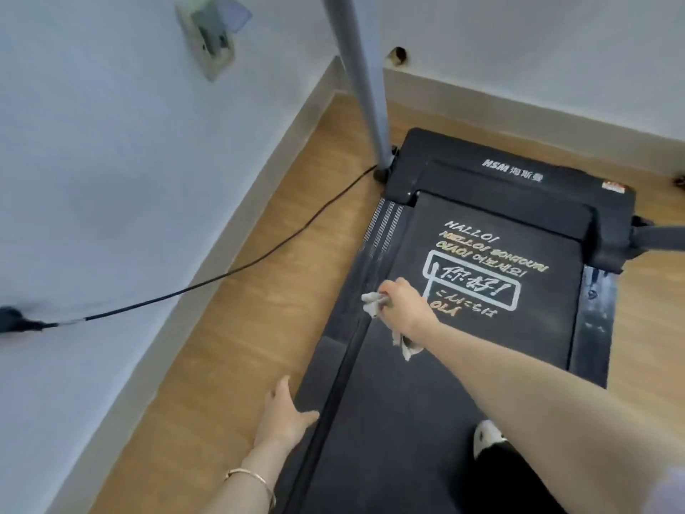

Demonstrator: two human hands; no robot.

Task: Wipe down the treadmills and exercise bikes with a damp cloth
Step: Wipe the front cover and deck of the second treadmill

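A black treadmill lies low on the wooden floor, its belt printed with white and gold greetings. My right hand grips a crumpled grey cloth and presses it against the left side rail, beside the belt's edge. A tail of the cloth hangs below my wrist. My left hand rests flat with straight fingers on the left side rail nearer to me, a thin bracelet on its wrist.
A grey upright post rises from the treadmill's front left corner. A black power cord runs from there across the floor to a plug on the left wall. My shoe stands on the belt.
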